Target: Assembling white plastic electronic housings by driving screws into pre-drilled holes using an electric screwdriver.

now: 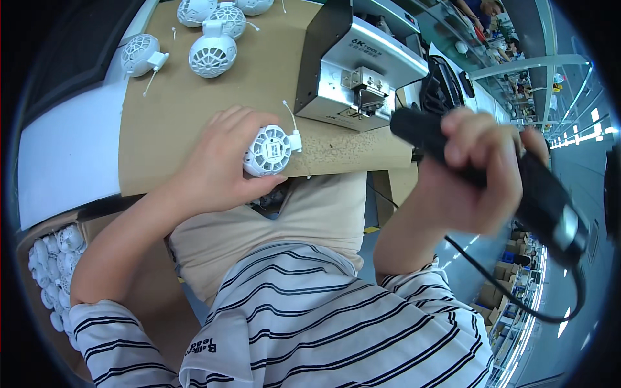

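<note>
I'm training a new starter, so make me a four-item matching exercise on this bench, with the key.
1. Left hand
2. Right hand
3. Boxy benchtop machine
4. Black cable

A. Silver and black, standing on the brown sheet
B. Curled around a vented white round casing
C. Looping at the lower right
D. Gripping a black corded handheld tool

Pairs: 1-B, 2-D, 3-A, 4-C

Bright, cool light; white lamps glare at far right
The right hand and the electric screwdriver are blurred; edges bend.
</note>
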A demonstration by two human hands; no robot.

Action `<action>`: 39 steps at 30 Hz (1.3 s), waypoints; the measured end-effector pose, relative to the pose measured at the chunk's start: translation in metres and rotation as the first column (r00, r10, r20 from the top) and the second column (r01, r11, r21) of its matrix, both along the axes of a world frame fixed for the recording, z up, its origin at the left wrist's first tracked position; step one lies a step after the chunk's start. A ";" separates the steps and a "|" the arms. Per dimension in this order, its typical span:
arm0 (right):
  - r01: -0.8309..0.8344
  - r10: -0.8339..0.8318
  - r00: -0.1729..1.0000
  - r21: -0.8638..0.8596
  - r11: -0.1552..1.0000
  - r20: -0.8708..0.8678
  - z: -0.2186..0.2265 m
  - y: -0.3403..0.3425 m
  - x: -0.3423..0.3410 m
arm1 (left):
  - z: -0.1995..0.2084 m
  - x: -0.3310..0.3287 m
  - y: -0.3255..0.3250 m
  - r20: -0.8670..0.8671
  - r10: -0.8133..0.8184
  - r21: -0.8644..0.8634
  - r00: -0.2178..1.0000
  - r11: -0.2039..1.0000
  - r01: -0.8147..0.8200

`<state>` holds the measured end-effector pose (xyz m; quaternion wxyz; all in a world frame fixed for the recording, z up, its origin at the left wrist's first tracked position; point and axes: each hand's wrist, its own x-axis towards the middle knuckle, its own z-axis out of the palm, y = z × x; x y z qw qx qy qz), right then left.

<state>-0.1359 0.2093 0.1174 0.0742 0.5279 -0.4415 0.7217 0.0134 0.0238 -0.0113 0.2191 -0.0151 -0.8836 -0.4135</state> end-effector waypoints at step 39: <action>-0.371 0.335 0.921 0.191 0.909 0.198 -0.026 -0.010 0.044 | -0.003 -0.001 0.000 -0.041 0.007 -0.036 0.999 0.999 -0.008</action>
